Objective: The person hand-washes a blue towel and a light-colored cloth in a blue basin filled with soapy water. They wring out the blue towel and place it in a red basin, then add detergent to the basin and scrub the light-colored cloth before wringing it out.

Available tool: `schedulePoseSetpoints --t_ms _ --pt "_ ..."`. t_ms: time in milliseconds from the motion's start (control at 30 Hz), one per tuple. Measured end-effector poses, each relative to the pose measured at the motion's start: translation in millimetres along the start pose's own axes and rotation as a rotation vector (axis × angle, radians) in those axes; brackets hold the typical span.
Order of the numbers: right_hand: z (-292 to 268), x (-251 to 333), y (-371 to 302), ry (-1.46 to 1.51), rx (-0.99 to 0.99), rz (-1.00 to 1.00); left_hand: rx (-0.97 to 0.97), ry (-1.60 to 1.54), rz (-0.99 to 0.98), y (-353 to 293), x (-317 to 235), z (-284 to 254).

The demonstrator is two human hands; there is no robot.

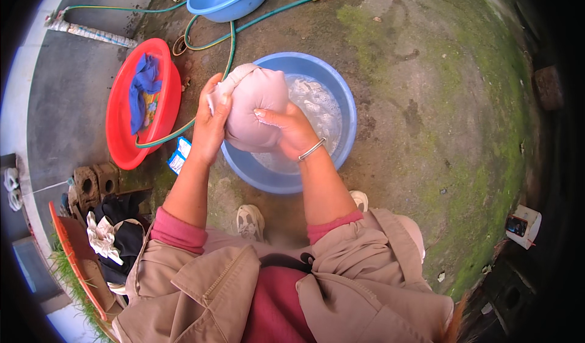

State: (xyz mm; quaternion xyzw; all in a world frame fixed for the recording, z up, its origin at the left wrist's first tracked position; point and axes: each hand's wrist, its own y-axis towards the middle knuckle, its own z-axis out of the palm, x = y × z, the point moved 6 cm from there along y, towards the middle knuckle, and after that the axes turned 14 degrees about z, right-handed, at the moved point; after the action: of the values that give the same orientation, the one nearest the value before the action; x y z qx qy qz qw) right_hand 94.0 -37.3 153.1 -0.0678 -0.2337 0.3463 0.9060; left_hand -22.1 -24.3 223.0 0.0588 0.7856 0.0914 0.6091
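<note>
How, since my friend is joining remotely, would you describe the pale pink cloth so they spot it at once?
On the moss-stained ground, find the blue basin of sudsy water. Over it, the left hand and right hand grip the pale pink cloth. It is puffed into a rounded bundle, unlike the limp blue cloth in the red basin.

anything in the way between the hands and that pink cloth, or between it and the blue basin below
Nothing visible. The left hand and right hand are directly on the pink cloth bundle, and no object shows between it and the blue basin; the green hose runs outside the rim.
</note>
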Motion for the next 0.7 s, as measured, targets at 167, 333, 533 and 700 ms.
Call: schedulePoseSetpoints --t_ms 167,333,533,700 --pt "-2 4 -1 0.017 -0.089 -0.068 0.080 0.105 -0.102 8 13 -9" --pt "-4 8 -3 -0.018 -0.143 -0.112 0.029 0.223 -0.176 18 17 -21" --pt "3 12 -5 -0.211 -0.213 -0.107 0.209 0.268 0.113 26 0 5" --pt "7 14 -6 -0.350 -0.236 -0.117 0.035 0.487 -0.026 44 4 -15"
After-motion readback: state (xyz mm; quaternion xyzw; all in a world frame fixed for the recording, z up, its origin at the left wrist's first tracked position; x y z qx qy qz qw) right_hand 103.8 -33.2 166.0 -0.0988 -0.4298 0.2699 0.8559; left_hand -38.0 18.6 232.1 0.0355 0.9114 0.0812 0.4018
